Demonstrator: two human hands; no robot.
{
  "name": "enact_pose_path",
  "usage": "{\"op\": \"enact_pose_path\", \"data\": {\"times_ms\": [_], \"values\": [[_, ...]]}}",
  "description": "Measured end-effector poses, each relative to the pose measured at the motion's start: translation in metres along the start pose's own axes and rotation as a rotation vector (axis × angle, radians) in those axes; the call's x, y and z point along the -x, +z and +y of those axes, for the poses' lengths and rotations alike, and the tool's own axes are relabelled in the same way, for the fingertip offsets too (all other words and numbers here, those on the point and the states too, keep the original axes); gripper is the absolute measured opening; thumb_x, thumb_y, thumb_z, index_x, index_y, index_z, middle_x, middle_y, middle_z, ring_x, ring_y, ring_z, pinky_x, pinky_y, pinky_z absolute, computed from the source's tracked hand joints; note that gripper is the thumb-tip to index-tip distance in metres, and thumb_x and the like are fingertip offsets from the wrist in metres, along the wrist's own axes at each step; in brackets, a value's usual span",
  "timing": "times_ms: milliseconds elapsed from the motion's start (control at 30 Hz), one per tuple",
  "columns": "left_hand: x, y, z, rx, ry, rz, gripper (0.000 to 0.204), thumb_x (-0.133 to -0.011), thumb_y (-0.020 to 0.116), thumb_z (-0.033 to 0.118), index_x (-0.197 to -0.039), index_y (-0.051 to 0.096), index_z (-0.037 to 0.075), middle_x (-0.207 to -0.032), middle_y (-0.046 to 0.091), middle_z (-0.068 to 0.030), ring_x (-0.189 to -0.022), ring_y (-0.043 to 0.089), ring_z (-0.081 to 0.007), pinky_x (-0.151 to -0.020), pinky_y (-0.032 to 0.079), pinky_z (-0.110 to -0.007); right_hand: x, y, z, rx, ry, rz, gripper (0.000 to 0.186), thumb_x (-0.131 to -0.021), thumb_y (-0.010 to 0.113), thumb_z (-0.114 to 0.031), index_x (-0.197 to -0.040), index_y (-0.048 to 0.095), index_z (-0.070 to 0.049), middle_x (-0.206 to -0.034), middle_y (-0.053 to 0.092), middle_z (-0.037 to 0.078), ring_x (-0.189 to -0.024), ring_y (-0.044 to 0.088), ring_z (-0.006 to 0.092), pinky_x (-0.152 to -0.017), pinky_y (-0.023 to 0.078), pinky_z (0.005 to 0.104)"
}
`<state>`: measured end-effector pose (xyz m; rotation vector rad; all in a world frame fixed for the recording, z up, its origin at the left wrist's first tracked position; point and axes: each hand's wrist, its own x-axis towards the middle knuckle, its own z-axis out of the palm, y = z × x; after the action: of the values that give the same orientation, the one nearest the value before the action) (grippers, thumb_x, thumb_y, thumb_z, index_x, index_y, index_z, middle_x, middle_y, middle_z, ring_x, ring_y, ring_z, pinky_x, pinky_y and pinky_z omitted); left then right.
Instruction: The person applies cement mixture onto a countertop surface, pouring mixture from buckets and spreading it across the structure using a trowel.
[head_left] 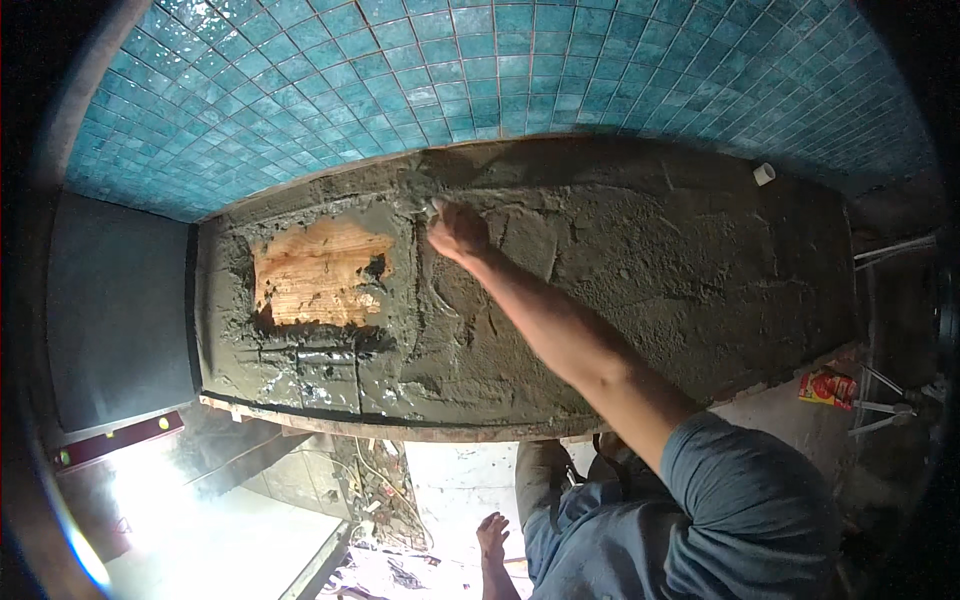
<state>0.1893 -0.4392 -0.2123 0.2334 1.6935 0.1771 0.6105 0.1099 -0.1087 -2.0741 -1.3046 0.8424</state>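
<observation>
Wet grey mortar (640, 270) covers a long slab with a wooden border. My right hand (458, 232) is closed in a fist over its far middle, around what looks like the handle of a trowel (421, 184). The tool is smeared with mortar and hard to tell from the bed below. To the left of this hand, a bare wooden board (322, 272) shows in a rectangular gap in the mortar, with dark clumps on it. My left hand (493, 538) hangs low in front of the slab, fingers loosely apart, holding nothing I can see.
Blue-green tiles (500, 80) cover the wall behind. A short white pipe (764, 174) sticks up at the back right. Thin bars (355, 375) cross the front left mortar. A dark panel (120, 310), a red spirit level (120, 440) and a red-yellow package (827, 386) are at the sides.
</observation>
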Motion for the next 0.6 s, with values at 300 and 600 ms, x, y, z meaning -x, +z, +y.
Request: {"op": "enact_pose_path", "data": {"times_ms": [300, 600], "values": [[0.000, -0.002, 0.028, -0.068, 0.066, -0.017, 0.054, -0.090, 0.058, 0.029, -0.131, 0.049, -0.003, -0.127, 0.056, -0.0223, -0.118, 0.055, -0.0361, -0.091, 0.047, -0.048, 0.002, -0.129, 0.103, 0.375, 0.036, 0.073, 0.029, -0.081, 0.057, -0.015, -0.108, 0.063, -0.004, -0.080, 0.066, 0.019, -0.071, 0.066, 0.0347, -0.063, 0.052, 0.0489], [0.000, 0.017, 0.026, -0.140, 0.187, -0.116, 0.058, -0.089, 0.064, 0.037, -0.132, 0.047, 0.001, -0.127, 0.056, -0.0213, -0.117, 0.056, -0.0366, -0.088, 0.047, -0.053, 0.097, -0.320, 0.304, 0.413, 0.313, 0.286, 0.039, -0.091, 0.053, -0.028, -0.127, 0.057, -0.013, -0.102, 0.067, 0.016, -0.091, 0.066, 0.0344, -0.080, 0.053, 0.0477]]}}
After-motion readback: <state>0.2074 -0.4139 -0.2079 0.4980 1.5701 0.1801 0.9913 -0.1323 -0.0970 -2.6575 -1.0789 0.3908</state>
